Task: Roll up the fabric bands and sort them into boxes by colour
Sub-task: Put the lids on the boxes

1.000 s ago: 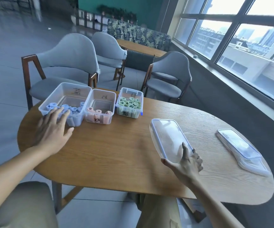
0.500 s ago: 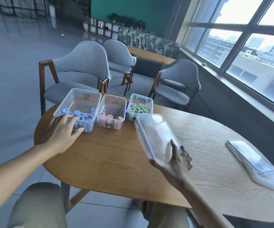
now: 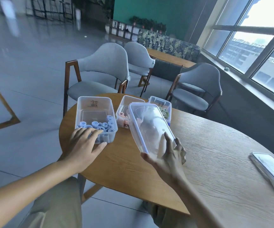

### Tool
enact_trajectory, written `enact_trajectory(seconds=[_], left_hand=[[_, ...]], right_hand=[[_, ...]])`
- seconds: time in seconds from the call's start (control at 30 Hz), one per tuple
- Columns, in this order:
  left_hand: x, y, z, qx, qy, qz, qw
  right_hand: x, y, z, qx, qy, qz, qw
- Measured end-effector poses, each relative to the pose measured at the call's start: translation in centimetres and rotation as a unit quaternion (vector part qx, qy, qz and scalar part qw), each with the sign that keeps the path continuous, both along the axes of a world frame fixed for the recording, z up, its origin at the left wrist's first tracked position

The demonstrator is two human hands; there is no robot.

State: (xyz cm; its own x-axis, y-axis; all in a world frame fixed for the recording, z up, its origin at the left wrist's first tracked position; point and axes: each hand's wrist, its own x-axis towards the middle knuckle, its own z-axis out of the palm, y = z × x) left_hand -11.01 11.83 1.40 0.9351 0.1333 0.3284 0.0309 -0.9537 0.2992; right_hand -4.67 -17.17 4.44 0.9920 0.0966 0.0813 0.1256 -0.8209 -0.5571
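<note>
Three clear plastic boxes stand in a row at the far left of the wooden table [image 3: 215, 153]. The left box [image 3: 95, 109] holds several blue fabric rolls [image 3: 100, 125]. The middle box [image 3: 124, 104] holds pink rolls [image 3: 121, 117], and the right box [image 3: 163, 102] holds green rolls, mostly hidden. My left hand [image 3: 85, 143] rests on the near end of the blue box, fingers spread over its rim. My right hand [image 3: 169, 157] grips a clear lid [image 3: 149, 127] by its near end, tilted in the air in front of the middle and right boxes.
More clear lids [image 3: 273, 171] lie stacked at the table's right edge. Grey chairs [image 3: 100, 74] stand behind the table, and another [image 3: 198, 89] is at the back right. A window wall runs along the right side.
My right hand has carried the lid leftward and farther away, from the table's middle to in front of the boxes. My left hand has stayed on the blue box.
</note>
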Motion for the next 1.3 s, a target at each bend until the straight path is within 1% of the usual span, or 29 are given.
enact_trajectory(seconds=[0.2, 0.3, 0.43, 0.53, 0.6, 0.67, 0.77, 0.97, 1.13, 1.3], left_hand=[[-2.1, -1.6, 1.3, -0.088, -0.012, 0.018, 0.996], [-2.5, -2.3, 2.5, -0.168, 0.003, 0.045, 0.985], [-2.4, -3.0, 3.7, -0.307, 0.013, 0.067, 0.949], [-1.7, -2.8, 4.1, -0.407, 0.014, 0.082, 0.91], [-1.3, -2.4, 4.3, -0.452, 0.004, 0.095, 0.887], [-1.3, -1.8, 4.4, -0.461, -0.005, 0.109, 0.881], [-1.2, -0.9, 4.5, -0.455, -0.012, 0.126, 0.882], [-1.2, 2.2, 4.3, -0.44, -0.022, 0.147, 0.886], [-0.8, 4.3, 4.3, -0.431, -0.018, 0.149, 0.89], [-0.2, 5.4, 4.1, -0.426, -0.002, 0.15, 0.892]], right_hand=[[-0.6, 3.0, 0.2, 0.013, -0.001, 0.047, 0.999], [-1.2, 4.7, 0.3, 0.025, -0.001, 0.068, 0.997], [-2.0, 7.0, 0.7, 0.033, 0.008, 0.086, 0.996], [-2.5, 8.7, 0.9, 0.044, 0.012, 0.092, 0.995], [-2.7, 9.8, 1.1, 0.052, 0.015, 0.093, 0.994], [-2.8, 10.8, 1.2, 0.053, 0.011, 0.094, 0.994], [-2.6, 12.1, 1.4, 0.054, -0.01, 0.107, 0.993], [-1.8, 14.2, 1.3, 0.095, -0.015, 0.141, 0.985], [-1.6, 15.5, 1.3, 0.134, 0.031, 0.146, 0.98], [-1.5, 16.3, 1.3, 0.166, 0.076, 0.125, 0.975]])
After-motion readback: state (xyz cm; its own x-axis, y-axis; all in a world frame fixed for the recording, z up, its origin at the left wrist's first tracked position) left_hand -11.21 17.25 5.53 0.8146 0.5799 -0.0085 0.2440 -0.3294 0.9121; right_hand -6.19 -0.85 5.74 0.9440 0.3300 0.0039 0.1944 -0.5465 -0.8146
